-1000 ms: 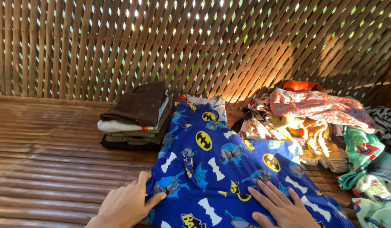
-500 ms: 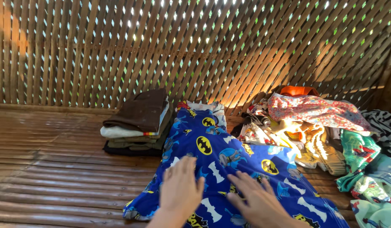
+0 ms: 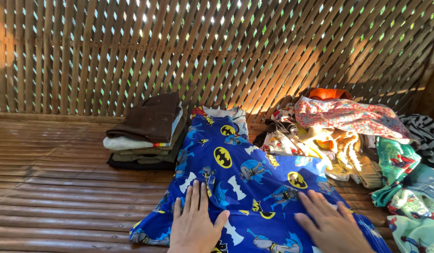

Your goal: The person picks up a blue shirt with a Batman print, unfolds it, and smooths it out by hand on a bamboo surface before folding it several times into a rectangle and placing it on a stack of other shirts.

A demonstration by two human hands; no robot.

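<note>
Shifted since half a second ago: left hand (image 3: 194,224) drawn slightly down and leftward on the cloth, right hand (image 3: 330,224) moved out to the right, gap between the two widened.

Blue cartoon-print garment (image 3: 247,175): spread flat on slatted bamboo floor (image 3: 62,187), long axis running from near edge, under both hands, diagonally up toward the lattice wall (image 3: 217,51). Far end resting just beside folded stack. Near-left hem slightly rumpled at floor's front edge.

Left hand: palm down, fingers together and extended, thumb splayed right, pressing flat on near-left part of garment. Nothing gripped.

Right hand: palm down, fingers spread and pointing up-left, flat on near-right part of garment. Nothing gripped. Both hands equally near the cloth, each in contact; bulk of garment lying ahead of the fingertips, toward the wall.

Folded clothes stack (image 3: 149,133): brown piece on top, pale and olive layers beneath, dark piece at bottom; left of garment's far end, touching or nearly so.

Unfolded laundry heap (image 3: 348,136): floral pink-red cloth, orange piece behind, yellow and tan items, green printed fabric at far right; along floor's right side, touching garment's right edge.
</note>
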